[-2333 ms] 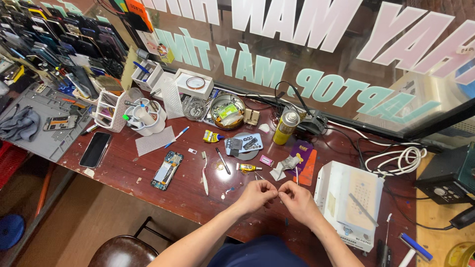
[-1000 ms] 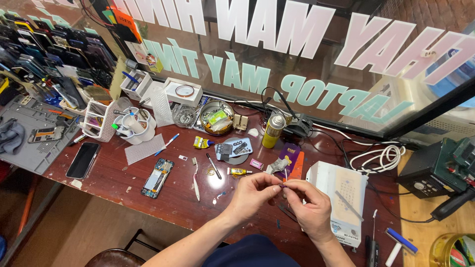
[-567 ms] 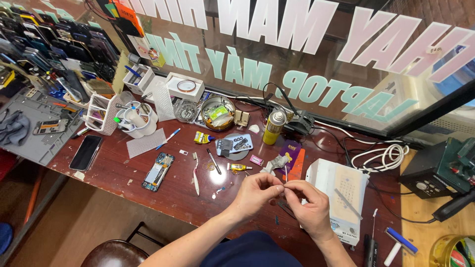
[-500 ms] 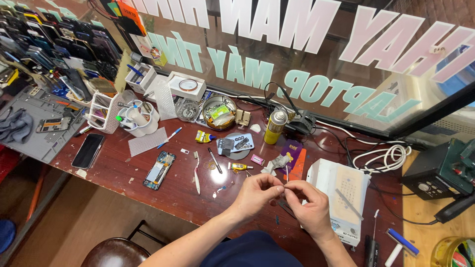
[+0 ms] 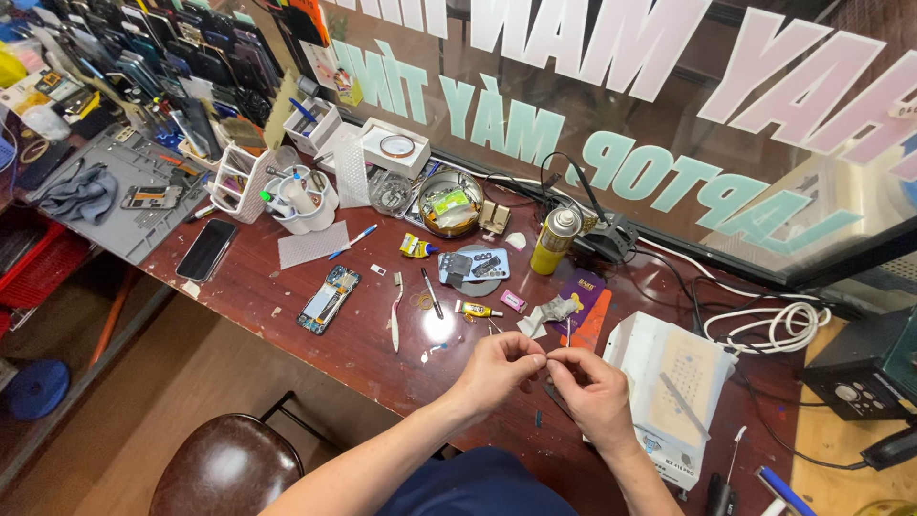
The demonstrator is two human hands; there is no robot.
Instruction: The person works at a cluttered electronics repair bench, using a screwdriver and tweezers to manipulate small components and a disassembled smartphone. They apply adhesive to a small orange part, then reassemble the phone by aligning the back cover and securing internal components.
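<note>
Both hands pinching together, left hand (image 5: 499,366) and right hand (image 5: 589,387) still working tiny part I can't make out, hovering above table (image 5: 287,287), barely shifted since earlier.

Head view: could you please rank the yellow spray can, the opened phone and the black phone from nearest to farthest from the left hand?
From the left hand:
1. Yellow spray can, beyond it by the window.
2. Opened phone, to its left.
3. Black phone, farther left, near the table edge.
</note>
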